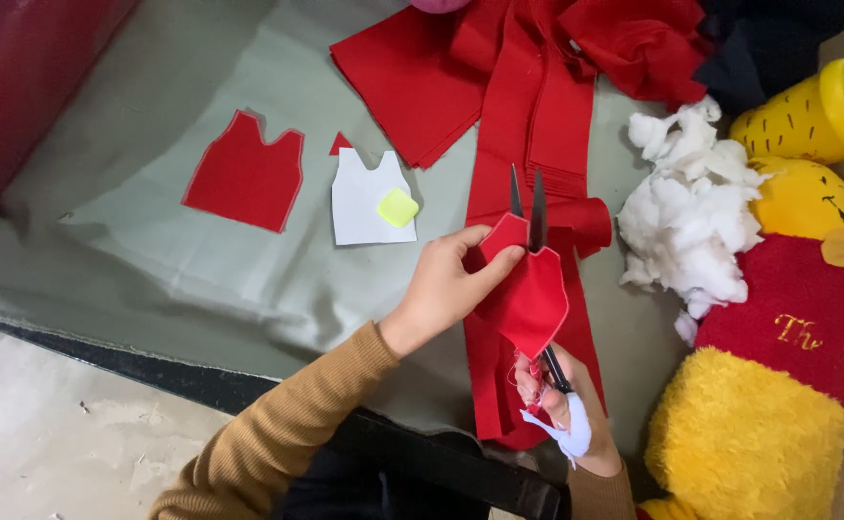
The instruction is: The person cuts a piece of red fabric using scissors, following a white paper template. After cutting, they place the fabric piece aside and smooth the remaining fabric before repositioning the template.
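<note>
The left hand (441, 284) is pinching a red piece (530, 294) above the table's near edge. The right hand (566, 404), closed around scissors (535, 217), is cutting it. One finished red cutout (246, 175) is lying beside the paper pattern (369, 197); the second is partly cut.

A white paper vest pattern (372, 200) with yellow chalk (398, 207), white stuffing (691, 226), and a yellow plush bear (778, 366) lie on the grey-covered tabletop (152, 260).

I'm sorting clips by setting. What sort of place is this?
Probably a home sewing or toy-making corner. The right hand works scissors through a red fabric piece held by the left hand; white stuffing fluff and a white paper pattern lie nearby.
</note>
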